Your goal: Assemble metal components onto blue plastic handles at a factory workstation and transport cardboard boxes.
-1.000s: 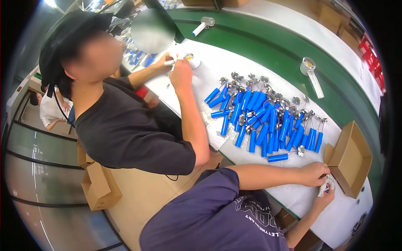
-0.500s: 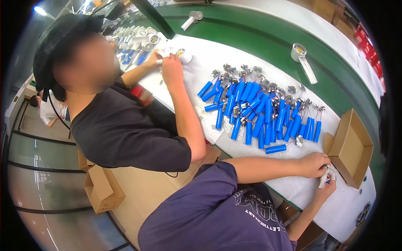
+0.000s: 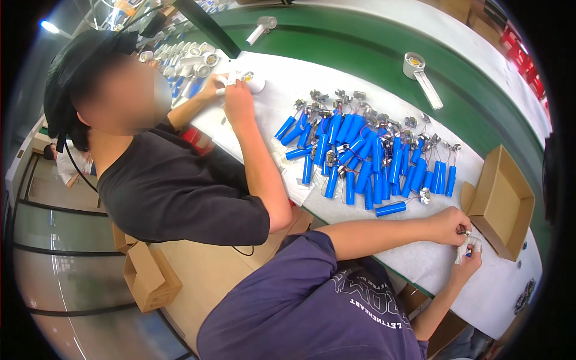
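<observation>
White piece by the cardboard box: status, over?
Right hand holding white piece. Left hand at it, exact hold unclear. Cardboard box close beside, seemingly not blocking.

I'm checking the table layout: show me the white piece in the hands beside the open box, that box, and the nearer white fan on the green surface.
White piece [image 3: 461,253]: head view, its exposed side.
Open box [image 3: 487,185]: head view, its left wall.
White fan [image 3: 425,83]: head view, its handle.

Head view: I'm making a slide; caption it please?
Left hand at a small white part in right hand, beside a cardboard box, near blue cylinders.
</observation>
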Demonstrator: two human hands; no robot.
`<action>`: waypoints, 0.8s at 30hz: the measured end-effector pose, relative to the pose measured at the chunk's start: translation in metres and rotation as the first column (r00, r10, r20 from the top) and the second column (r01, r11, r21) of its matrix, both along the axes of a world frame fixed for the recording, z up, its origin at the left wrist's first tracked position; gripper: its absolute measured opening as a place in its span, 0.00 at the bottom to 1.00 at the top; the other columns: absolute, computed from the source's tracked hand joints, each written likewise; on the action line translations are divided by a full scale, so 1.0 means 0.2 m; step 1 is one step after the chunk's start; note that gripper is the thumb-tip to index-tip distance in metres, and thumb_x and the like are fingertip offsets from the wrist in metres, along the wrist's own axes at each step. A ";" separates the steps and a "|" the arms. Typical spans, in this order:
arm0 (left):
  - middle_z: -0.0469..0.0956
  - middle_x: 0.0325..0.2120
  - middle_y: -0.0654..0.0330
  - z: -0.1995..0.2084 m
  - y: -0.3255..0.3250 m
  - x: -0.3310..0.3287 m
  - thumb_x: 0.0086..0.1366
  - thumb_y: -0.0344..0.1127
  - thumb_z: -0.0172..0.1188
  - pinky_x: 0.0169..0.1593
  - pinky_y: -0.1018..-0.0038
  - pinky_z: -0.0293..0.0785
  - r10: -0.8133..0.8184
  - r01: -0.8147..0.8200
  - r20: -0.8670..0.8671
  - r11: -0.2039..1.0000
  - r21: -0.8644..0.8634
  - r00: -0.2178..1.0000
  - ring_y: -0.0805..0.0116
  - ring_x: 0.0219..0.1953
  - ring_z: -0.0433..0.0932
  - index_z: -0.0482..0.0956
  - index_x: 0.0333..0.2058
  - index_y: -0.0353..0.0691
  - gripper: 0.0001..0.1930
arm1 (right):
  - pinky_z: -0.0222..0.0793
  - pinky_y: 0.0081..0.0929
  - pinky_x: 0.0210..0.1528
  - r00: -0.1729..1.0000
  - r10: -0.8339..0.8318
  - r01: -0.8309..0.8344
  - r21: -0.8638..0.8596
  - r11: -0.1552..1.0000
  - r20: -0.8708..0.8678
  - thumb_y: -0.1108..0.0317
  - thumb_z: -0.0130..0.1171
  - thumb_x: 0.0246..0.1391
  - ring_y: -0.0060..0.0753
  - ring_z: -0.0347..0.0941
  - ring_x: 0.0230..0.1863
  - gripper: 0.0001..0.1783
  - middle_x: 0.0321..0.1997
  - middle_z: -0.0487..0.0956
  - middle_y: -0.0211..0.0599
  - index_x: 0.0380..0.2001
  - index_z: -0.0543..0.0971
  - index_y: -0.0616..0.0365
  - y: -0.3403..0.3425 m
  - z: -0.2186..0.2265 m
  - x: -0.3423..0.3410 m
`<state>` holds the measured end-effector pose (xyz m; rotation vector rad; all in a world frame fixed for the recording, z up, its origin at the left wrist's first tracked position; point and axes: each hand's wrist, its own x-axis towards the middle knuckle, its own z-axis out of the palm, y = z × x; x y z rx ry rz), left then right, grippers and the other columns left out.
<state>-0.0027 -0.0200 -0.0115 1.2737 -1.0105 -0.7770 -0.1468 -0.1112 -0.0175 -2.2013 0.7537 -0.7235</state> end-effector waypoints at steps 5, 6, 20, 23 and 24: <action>0.75 0.24 0.53 0.00 0.00 0.00 0.44 0.29 0.59 0.30 0.77 0.73 -0.016 0.016 -0.027 1.000 -0.018 1.000 0.68 0.24 0.77 0.76 0.29 0.29 0.12 | 0.57 0.15 0.29 0.999 -0.027 0.027 0.009 1.000 -0.024 0.73 0.54 0.47 0.19 0.58 0.26 0.04 0.24 0.66 0.27 0.27 0.71 0.62 0.02 0.02 0.01; 0.75 0.24 0.53 0.00 0.01 0.00 0.45 0.29 0.59 0.30 0.77 0.73 -0.001 0.001 -0.002 1.000 -0.010 1.000 0.68 0.24 0.76 0.76 0.29 0.29 0.11 | 0.57 0.16 0.29 1.000 0.003 -0.003 0.014 1.000 -0.001 0.73 0.54 0.47 0.19 0.58 0.26 0.04 0.24 0.66 0.27 0.27 0.71 0.62 0.01 0.00 0.01; 0.73 0.24 0.51 0.03 0.02 -0.02 0.48 0.28 0.54 0.28 0.72 0.72 0.115 -0.109 0.178 0.993 -0.046 0.977 0.62 0.23 0.75 0.74 0.31 0.30 0.10 | 0.60 0.16 0.32 0.997 -0.053 0.056 0.072 0.996 -0.053 0.74 0.54 0.48 0.18 0.61 0.29 0.04 0.27 0.70 0.27 0.29 0.73 0.62 0.03 0.04 0.03; 0.73 0.24 0.52 0.03 0.02 -0.03 0.48 0.28 0.54 0.29 0.71 0.71 0.129 -0.117 0.189 0.990 -0.075 0.974 0.61 0.23 0.75 0.74 0.30 0.30 0.10 | 0.60 0.16 0.31 0.999 -0.041 0.044 0.081 0.996 -0.027 0.73 0.55 0.49 0.17 0.61 0.28 0.05 0.26 0.69 0.26 0.30 0.73 0.62 0.00 0.01 0.01; 0.73 0.24 0.52 0.03 0.02 -0.03 0.47 0.28 0.54 0.29 0.71 0.71 0.130 -0.117 0.194 0.990 -0.075 0.972 0.61 0.23 0.74 0.74 0.30 0.30 0.10 | 0.60 0.15 0.31 0.999 -0.045 0.047 0.074 0.996 -0.026 0.72 0.55 0.49 0.16 0.61 0.28 0.05 0.26 0.69 0.25 0.29 0.73 0.61 -0.01 -0.02 0.01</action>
